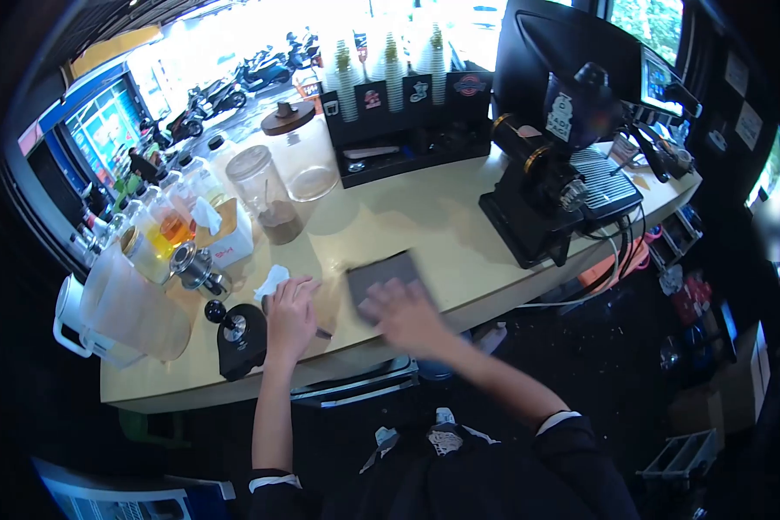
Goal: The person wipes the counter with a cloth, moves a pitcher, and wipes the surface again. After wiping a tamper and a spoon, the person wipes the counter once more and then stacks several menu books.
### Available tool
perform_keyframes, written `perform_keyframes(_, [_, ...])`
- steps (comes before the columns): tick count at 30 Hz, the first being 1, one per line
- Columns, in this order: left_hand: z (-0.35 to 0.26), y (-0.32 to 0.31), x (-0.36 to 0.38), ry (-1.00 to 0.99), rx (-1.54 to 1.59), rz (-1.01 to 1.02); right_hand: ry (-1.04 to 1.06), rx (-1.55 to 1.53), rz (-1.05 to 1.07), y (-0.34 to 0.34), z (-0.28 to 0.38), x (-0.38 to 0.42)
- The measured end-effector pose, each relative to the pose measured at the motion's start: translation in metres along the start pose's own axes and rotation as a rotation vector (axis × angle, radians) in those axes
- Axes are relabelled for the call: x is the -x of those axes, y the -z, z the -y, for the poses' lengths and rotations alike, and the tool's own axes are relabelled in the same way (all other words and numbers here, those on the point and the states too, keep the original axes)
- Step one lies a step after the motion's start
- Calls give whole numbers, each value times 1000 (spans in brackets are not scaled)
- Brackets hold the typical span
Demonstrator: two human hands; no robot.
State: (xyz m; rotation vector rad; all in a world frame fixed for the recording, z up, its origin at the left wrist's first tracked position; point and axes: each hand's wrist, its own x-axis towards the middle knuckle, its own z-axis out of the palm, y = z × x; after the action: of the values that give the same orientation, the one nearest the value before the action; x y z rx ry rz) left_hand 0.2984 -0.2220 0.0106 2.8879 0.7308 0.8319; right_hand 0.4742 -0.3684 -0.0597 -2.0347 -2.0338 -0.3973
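Observation:
My right hand (403,318) lies spread on a dark grey cloth (381,282) on the pale counter (407,217); it is slightly blurred. To its left, my left hand (292,319) rests over a dark object (322,333) near the counter's front edge, its fingers bent; what it grips, if anything, is mostly hidden under it. A crumpled white tissue (273,282) lies just beyond the left hand. Beside that hand, on the left, stands a black base with a tamper (238,334).
A plastic pitcher (134,303), a metal jug (198,267), a tissue box (227,238) and a jar of brown powder (273,204) stand at the left. Behind are a lidded jar (303,156) and a black cup holder (407,117). At right is a black grinder (533,199).

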Motion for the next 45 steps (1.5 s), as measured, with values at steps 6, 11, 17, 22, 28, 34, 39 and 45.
perform_keyframes(6, [-31,-7,-16,-94,234,-75,-274,-132,36,-8,-70,-20])
perform_keyframes(11, [-54,-21,-21,-134,396,-52,-641,-69,-31,-4,-131,0])
perform_keyframes(17, [-61,-32,-25,-156,513,13,-553,-8,-298,33,-109,117])
perform_keyframes(22, [-58,-27,-33,-134,542,-4,-965,-496,-471,75,-120,147])
perform_keyframes(28, [-44,-27,-36,-94,518,-1,-253,-572,-194,68,-68,37])
perform_keyframes(34, [-26,-25,-17,6,555,30,22,-220,174,-19,-49,-75])
perform_keyframes(39, [-23,-29,-18,95,575,22,-67,-193,151,-46,-76,-170])
perform_keyframes(45, [-9,-34,-20,152,563,0,-679,97,57,-48,-201,-161])
